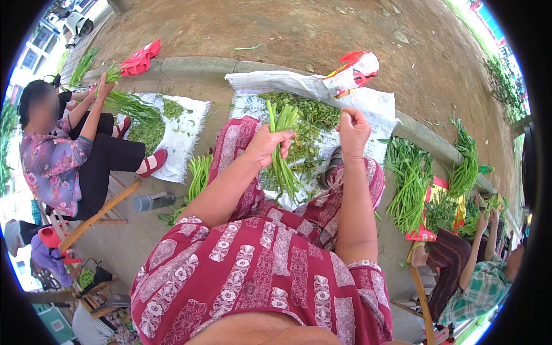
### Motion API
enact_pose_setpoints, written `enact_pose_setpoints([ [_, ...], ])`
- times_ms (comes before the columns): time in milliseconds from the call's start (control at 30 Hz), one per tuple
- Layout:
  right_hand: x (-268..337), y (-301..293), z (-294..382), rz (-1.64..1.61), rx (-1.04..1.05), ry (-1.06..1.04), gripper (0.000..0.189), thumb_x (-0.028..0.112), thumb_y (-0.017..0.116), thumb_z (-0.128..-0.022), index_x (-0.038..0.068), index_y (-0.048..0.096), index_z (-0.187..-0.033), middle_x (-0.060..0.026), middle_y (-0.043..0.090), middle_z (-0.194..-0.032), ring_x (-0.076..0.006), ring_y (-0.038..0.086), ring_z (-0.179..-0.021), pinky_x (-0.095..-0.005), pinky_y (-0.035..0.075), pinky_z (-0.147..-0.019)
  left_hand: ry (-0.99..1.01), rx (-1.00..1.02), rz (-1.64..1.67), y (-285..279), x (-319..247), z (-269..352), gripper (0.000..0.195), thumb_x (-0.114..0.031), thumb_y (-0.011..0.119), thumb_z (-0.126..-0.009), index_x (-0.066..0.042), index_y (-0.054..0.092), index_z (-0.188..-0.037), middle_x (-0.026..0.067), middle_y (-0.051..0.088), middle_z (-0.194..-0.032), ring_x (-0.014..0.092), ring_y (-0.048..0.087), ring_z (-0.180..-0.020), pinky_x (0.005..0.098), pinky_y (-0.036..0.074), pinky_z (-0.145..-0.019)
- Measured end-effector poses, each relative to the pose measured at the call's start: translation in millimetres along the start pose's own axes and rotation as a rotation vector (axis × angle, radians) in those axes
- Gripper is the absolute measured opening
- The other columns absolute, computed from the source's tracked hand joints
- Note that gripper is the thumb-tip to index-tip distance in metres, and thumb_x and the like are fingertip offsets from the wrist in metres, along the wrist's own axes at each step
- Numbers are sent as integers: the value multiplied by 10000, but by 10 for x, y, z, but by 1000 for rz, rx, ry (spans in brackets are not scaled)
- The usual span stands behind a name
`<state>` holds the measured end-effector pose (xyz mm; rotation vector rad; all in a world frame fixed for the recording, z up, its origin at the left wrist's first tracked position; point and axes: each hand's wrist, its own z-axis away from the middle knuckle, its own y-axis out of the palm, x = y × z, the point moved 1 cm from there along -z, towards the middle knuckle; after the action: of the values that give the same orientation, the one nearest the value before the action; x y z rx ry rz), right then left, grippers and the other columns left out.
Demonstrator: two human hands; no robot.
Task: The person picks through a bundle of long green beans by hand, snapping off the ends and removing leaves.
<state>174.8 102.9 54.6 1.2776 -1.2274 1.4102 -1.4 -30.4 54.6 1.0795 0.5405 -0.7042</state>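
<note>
My left hand (272, 144) grips a bunch of long green leaf-vegetable stems (281, 172), upright between my knees. The stems stick out above and below my fist. Off to the right, my right hand (354, 129) is raised with its fingers curled in and thumb against them; nothing plainly shows in it. Under both hands a white woven sack (377, 108) is spread on the ground. Plucked green leaves (315, 110) lie heaped and scattered over it. A red and white plastic bag (353, 73) sits at the sack's far edge.
Green stems (200, 174) lie by my left knee, near a grey bottle (153, 201). Long greens (407, 181) lie at my right. A concrete kerb (194, 69) runs beyond the sack. Seated co-workers handle greens on the left (56, 151) and right (478, 289).
</note>
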Motion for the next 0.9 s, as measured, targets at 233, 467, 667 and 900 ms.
enact_pose_setpoints([
  [233,109,185,201,673,329,-110,484,-44,541,-727,65,484,-1196,-119,568,-934,-194,547,-669,-292,476,-623,111,-116,79,-34,-87,-159,233,-147,596,-848,34,540,-984,28,500,-600,151,502,-520,313,456,-529],
  [467,124,180,251,370,166,-266,401,-6,603,-712,27,532,-1106,-89,534,-922,-173,548,-736,-290,479,-632,141,-181,159,-61,-131,-245,278,-221,517,-897,8,525,-1055,38,509,-650,174,514,-575,366,481,-611],
  [667,310,435,618,391,400,-333,571,119,657,-676,-21,450,-1189,-151,510,-1030,-258,528,-924,-349,444,-836,136,-278,295,-120,-88,-383,221,-206,534,-889,-14,523,-999,53,507,-695,203,547,-620,395,509,-649],
  [900,-29,819,798,714,422,-283,590,98,521,-747,-57,285,-1265,-234,498,-1075,-390,521,-979,-427,431,-851,197,-320,297,-52,165,-476,188,-179,595,-855,-23,496,-891,72,527,-732,212,566,-717,341,483,-678],
])
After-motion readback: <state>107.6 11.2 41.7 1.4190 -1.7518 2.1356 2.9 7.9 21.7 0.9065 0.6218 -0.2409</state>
